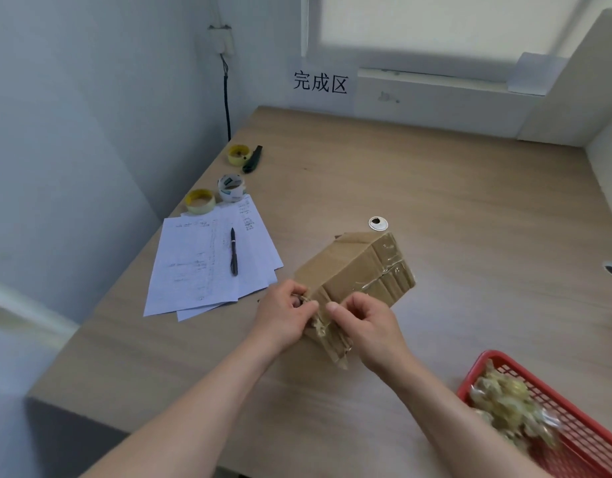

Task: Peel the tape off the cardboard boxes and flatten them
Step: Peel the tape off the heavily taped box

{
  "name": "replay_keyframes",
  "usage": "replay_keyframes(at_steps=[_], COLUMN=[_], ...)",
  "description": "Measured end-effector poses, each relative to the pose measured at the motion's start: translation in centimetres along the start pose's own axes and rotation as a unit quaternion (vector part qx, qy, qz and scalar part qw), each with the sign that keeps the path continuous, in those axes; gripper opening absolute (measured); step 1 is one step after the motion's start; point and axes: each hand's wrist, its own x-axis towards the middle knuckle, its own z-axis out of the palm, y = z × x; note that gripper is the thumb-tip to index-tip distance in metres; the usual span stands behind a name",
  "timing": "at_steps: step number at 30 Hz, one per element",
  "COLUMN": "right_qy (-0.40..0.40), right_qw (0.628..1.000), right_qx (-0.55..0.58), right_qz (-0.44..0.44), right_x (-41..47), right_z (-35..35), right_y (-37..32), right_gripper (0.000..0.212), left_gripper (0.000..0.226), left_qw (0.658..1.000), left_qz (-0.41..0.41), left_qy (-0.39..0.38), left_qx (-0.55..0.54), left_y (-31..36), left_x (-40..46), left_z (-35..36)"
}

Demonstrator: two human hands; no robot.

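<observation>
1. Left hand (283, 313) at the near-left corner of the cardboard box (352, 281), fingers curled and pinching that corner; likely to slip if the box twists under the pull.
2. Cardboard box tilted, near end lifted off the table (435, 188) in the hands, far end apparently down on the wood, just in front of a round metal grommet (378, 223).
3. Tape (387, 270) along the box's seam, clear and wrinkled; crumpled strand at the near end between both thumbs. Risk: tearing into short scraps, or lifting the paper skin of the cardboard, given a sharp or sideways pull.
4. Right hand (370, 326) at the near-right edge, thumb and fingers clamped on the box edge and tape end; exact hold on the tape hard to tell.
5. Around, from the left: papers (201, 267) with a pen (233, 251) on top, 2 yellow tape rolls (200, 200) (238, 154), 1 white roll (231, 188), a dark cutter (252, 159), all well apart from the box.
6. Far right: red basket (573, 439) of balled-up tape (511, 405), near the right forearm; nothing between box and basket, though possibly knocked by an elbow swing.
</observation>
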Motion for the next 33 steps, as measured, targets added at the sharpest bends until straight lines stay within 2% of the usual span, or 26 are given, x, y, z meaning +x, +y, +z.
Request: replay_keyframes(at_steps=[3,8,11,15,19,25,31,33], right_qy=[0.013,0.019,0.034,0.054,0.042,0.097,0.112,0.09], right_qw=[0.992,0.979,0.971,0.972,0.971,0.955,0.959,0.963], right_qx=[-0.119,-0.204,-0.235,-0.229,-0.228,-0.277,-0.24,-0.223], right_qz=[0.027,0.019,0.002,0.027,0.061,0.028,0.102,0.12], right_x=[0.5,1.6,2.1,3.0,3.4,3.3,3.5,3.7], right_z=[0.5,1.1,1.9,2.3,2.4,3.1,2.9,2.8], right_y=[0.1,1.0,0.8,0.2,-0.2,-0.4,-1.0,-1.1], right_gripper=[0.052,0.035,0.034,0.022,0.017,0.032,0.03,0.031], left_gripper=[0.029,0.031,0.033,0.031,0.03,0.028,0.026,0.025], left_qw=[0.999,0.997,0.996,0.996,0.996,0.995,0.994,0.994], left_qz=[-0.008,-0.015,-0.011,0.001,0.01,0.024,0.035,0.036], left_qy=[-0.036,-0.053,-0.062,-0.078,-0.085,-0.094,-0.097,-0.094], left_qx=[-0.012,-0.053,-0.058,-0.053,-0.034,-0.034,-0.04,-0.041], left_y=[-0.7,-1.1,-1.0,-0.5,-0.2,1.0,1.5,1.4], left_x=[0.4,1.9,2.8,3.7,4.2,4.7,4.8,4.7], left_z=[0.8,0.2,-0.4,-0.9,-1.5,-1.4,-1.6,-1.4])
